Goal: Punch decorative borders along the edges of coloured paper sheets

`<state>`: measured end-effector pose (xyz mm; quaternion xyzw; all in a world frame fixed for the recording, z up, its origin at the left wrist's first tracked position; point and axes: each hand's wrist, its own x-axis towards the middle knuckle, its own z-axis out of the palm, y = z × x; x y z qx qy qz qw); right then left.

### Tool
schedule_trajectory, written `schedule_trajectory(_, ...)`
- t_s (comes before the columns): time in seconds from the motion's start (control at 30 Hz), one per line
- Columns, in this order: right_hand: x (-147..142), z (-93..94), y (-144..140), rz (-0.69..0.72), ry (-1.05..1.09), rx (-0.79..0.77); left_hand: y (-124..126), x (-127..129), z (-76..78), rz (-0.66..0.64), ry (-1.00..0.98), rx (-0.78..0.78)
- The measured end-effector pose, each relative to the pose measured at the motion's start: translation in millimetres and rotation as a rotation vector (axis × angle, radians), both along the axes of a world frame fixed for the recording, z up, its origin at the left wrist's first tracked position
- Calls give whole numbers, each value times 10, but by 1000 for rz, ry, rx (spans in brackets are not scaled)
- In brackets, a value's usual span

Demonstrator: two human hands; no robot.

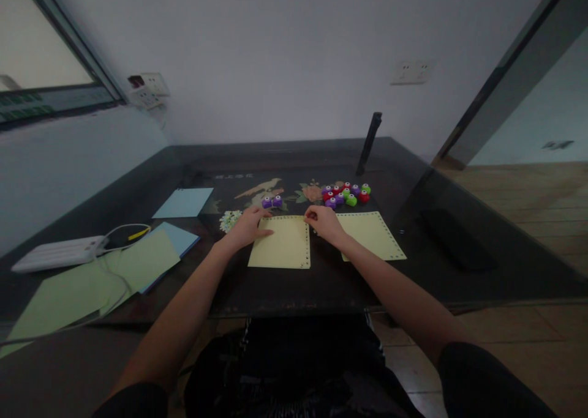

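A pale yellow paper sheet (281, 248) with punched holes along its edges lies on the dark table (321, 283) in front of me. My left hand (247, 226) rests flat on its upper left corner. My right hand (324, 222) pinches the sheet's upper right corner with bent fingers. A second yellow punched sheet (373, 235) lies just to the right, partly under my right wrist. Two purple punches (272, 202) stand just beyond the first sheet.
A cluster of several small red, purple and green punches (346, 194) sits behind the sheets. Light blue (182, 202) and green paper sheets (92, 283) lie at the left with a white power strip (57, 253) and cable. A black upright object (369, 144) stands at the back.
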<state>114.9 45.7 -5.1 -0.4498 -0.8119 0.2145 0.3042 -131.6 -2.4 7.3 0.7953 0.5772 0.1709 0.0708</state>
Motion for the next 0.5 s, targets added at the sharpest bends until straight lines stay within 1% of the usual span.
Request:
schedule_trajectory(0.13,9,20,-16,20,22,15,-5,3,5,-5,-13,0)
schedule_trajectory(0.3,17,40,-20,12,-11,33,1,13,16,14,-28,-18)
schedule_trajectory(0.5,21,44,13,19,-60,136,10,26,7,40,-60,-25)
